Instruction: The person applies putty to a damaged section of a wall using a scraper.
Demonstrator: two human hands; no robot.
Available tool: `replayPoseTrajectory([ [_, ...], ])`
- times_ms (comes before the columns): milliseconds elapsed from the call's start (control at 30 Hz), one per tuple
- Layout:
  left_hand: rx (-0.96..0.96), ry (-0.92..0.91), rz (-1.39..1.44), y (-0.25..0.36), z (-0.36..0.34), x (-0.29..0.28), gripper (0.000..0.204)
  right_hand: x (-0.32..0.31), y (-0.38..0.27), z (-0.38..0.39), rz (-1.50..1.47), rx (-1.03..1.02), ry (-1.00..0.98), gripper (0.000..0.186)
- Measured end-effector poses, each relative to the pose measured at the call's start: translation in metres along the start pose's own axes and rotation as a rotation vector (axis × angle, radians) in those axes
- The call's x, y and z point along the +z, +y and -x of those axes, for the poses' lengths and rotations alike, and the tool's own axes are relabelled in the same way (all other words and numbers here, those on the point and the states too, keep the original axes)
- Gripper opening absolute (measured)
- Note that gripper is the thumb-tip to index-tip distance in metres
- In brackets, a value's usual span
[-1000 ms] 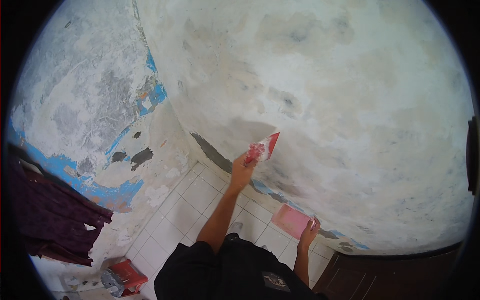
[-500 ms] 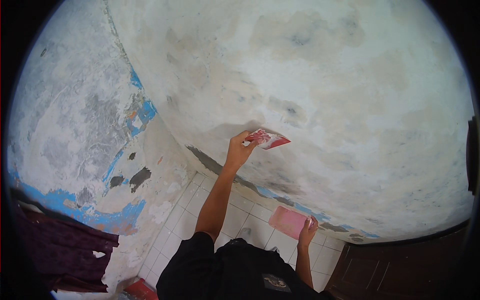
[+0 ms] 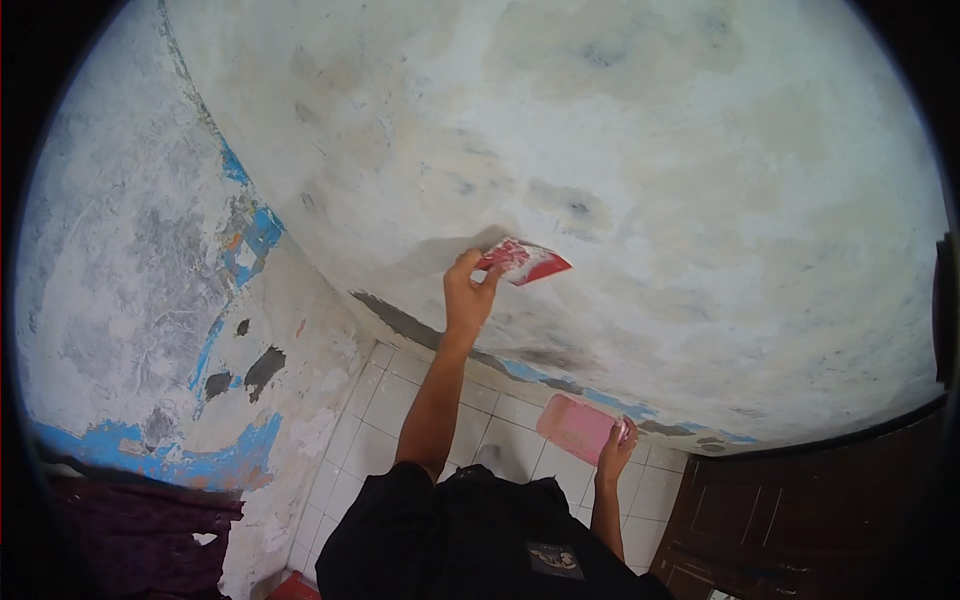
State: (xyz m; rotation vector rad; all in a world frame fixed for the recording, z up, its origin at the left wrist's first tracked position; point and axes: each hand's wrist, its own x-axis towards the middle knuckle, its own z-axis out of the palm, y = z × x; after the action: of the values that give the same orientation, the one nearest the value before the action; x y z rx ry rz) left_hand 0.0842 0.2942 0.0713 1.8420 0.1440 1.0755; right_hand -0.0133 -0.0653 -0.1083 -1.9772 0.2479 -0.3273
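My left hand [image 3: 468,296] is closed on a red putty spreader [image 3: 545,264], a flat triangular-looking blade smeared with white paste. The spreader lies against or very close to the patchy pale wall [image 3: 680,250], its pointed end toward the right; whether it touches cannot be told. Lower down, my right hand [image 3: 614,453] grips the right end of a shallow pink tray [image 3: 565,418]. Some pale residue shows inside the tray. The fingers under the tray are hidden.
A wall corner with flaking blue paint [image 3: 262,230] runs down on the left. Below it hangs a dark purple cloth [image 3: 140,535]. White floor tiles [image 3: 395,400] lie beneath me. Dark wooden furniture [image 3: 780,510] stands at lower right, and a red object [image 3: 292,588] sits at the bottom left.
My left hand and the spreader have moved slightly up and left in the picture. The tray has risen a little in my right hand. The whole view has shifted slightly too.
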Motion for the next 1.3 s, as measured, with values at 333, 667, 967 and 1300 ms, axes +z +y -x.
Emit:
replayPoseTrajectory([
  [333,-0.037,-0.117,0.104,0.024,-0.004,-0.062,0.013,-0.018,0.018,0.020,0.014,0.050,-0.031,0.042],
  [667,0.389,-0.219,-0.397,0.016,-0.014,-0.021,0.012,0.005,0.005,0.011,-0.046,-0.020,-0.050,0.039],
  [967,0.301,-0.337,-0.259,0.039,-0.011,-0.030,0.018,0.002,0.013,0.023,0.000,0.055,-0.059,0.040],
  [1300,0.132,0.047,0.045,0.052,-0.024,-0.043,0.015,-0.005,-0.002,0.019,-0.004,0.045,-0.043,0.040],
])
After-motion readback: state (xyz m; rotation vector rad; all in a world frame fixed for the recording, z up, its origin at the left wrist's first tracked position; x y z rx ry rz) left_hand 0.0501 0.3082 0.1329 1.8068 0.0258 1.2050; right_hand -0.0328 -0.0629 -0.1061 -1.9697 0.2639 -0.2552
